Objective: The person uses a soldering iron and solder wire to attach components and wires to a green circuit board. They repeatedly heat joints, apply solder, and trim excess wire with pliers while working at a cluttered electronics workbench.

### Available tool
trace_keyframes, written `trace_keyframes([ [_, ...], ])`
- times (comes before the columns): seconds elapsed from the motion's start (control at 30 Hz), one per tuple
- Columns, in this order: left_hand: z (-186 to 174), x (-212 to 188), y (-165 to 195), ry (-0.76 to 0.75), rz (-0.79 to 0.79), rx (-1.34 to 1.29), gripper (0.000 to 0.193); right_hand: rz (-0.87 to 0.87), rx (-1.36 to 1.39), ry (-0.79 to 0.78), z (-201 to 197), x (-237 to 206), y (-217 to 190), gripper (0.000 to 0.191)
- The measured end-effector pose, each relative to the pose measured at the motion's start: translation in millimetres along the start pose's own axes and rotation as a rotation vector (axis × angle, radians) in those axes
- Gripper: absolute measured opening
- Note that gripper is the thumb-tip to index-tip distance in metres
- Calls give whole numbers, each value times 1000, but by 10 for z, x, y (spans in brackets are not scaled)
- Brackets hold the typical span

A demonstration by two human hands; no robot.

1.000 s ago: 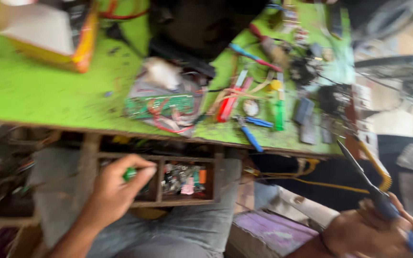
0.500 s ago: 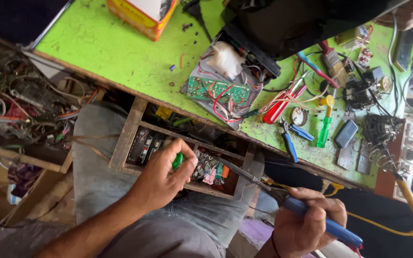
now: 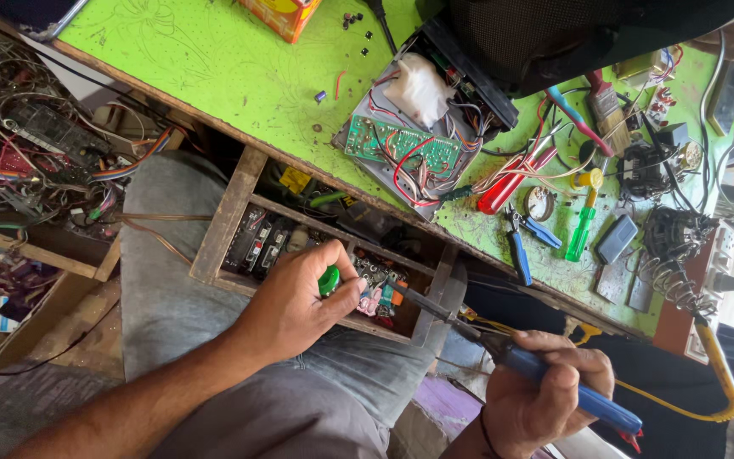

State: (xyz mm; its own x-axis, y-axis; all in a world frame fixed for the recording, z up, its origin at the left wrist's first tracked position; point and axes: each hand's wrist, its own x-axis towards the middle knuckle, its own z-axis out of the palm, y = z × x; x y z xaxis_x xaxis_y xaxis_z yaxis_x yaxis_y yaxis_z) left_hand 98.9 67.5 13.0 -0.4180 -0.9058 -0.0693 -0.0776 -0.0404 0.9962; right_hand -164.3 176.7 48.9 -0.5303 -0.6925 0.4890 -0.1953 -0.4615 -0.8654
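Below the edge of the green workbench (image 3: 239, 76), a small green part (image 3: 329, 280) is pinched between the fingers of the left hand (image 3: 295, 306) over the open wooden drawer (image 3: 227, 221) of components. A blue-handled soldering iron (image 3: 554, 387) is gripped in the closed right hand (image 3: 541, 395), its tip pointing toward the drawer.

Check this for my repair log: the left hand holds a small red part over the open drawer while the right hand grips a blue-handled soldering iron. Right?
Not quite. In the head view the part pinched in the left hand is green, not red. The rest stands: it is over the open drawer, and the right hand grips the blue-handled soldering iron.
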Motion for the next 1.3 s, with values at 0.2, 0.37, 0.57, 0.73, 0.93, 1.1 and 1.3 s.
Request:
trace_keyframes([
  [0.2, 33, -15, -18, 14, 46, 19, 20, 23, -1, 4, 8, -32, 1, 36],
  [0.37, 25, -1, -24, 6, 50, 15, 20, -9, -9, 19, 22, -19, 3, 35],
  [0.57, 32, 1, -18, 3, 30, 22, 19, -9, -5, -11, 53, -29, 1, 35],
  [0.73, 14, 4, -20, 5, 24, 17, 19, -26, -33, 23, -32, 9, 21, 30],
  [0.93, -6, 37, -2, 65, -44, -1, 20, 207, 344, 291, -377, -2, 375, 24],
  [1.1, 48, 89, -52, 26, -72, 59, 22, 566, 621, 441, -603, -341, 856, 20],
  [1.3, 164, 136, -106, 77, 67, 103, 24, 684, 799, 550, -671, -391, 1180, 21],
])
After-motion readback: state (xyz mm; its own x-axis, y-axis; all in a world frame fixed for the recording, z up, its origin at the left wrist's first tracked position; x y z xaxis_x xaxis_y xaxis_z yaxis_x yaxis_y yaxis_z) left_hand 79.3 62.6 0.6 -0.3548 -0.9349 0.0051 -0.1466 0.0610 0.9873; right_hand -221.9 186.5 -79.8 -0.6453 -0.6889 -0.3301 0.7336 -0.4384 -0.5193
